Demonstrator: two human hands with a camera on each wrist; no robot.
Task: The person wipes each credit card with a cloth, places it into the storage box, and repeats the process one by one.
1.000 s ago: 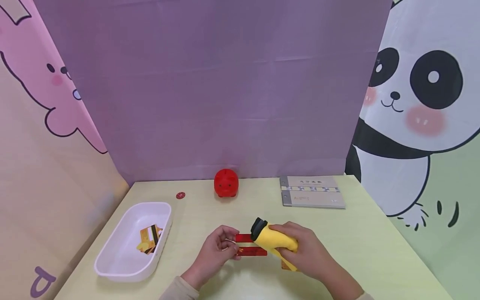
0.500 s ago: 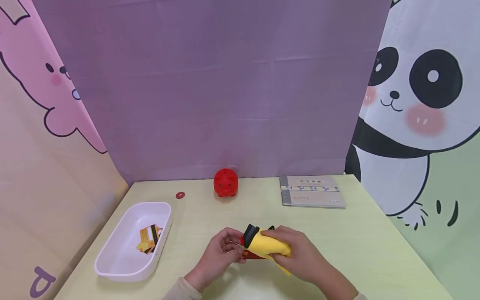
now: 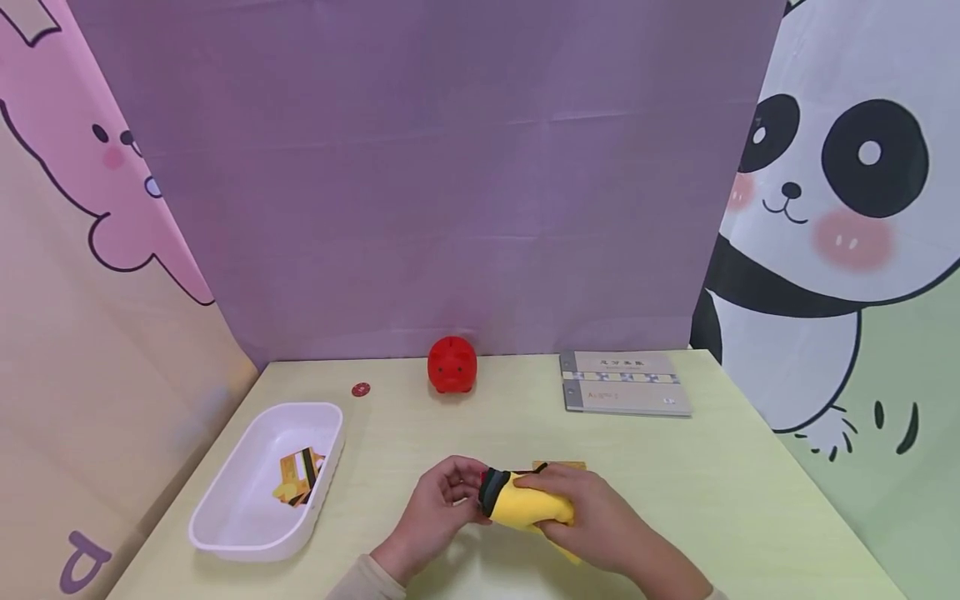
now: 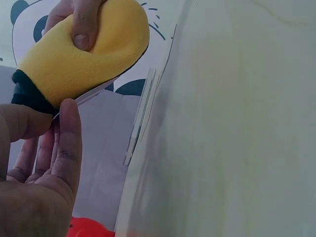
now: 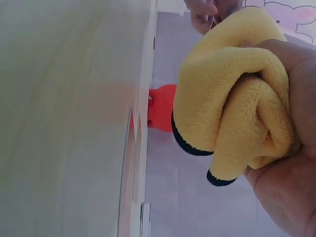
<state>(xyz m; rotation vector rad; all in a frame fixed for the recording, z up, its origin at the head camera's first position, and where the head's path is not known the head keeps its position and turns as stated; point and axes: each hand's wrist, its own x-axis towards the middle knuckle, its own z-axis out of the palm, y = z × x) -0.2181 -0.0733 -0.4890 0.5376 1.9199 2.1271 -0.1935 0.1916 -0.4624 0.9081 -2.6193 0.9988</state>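
Note:
My left hand pinches the edge of a thin, flat red-edged card between thumb and fingers. Only a red sliver shows in the head view, and its kind is not fully clear. My right hand grips a bunched yellow cloth with a dark border, which lies over the card. The cloth's folds fill the right side of the right wrist view. From the left wrist, a pale thin edge shows beneath it. A gold-coloured flat edge shows just beyond my right hand; the rest is hidden.
At the left stands a white bin with several gold cards inside. A red piggy bank is at the back, a small red disc to its left. Notebooks lie at the back right.
My right hand has brought the cloth left and slightly down over the card, up to my left fingers. The card is now mostly covered. My left hand has shifted slightly right.

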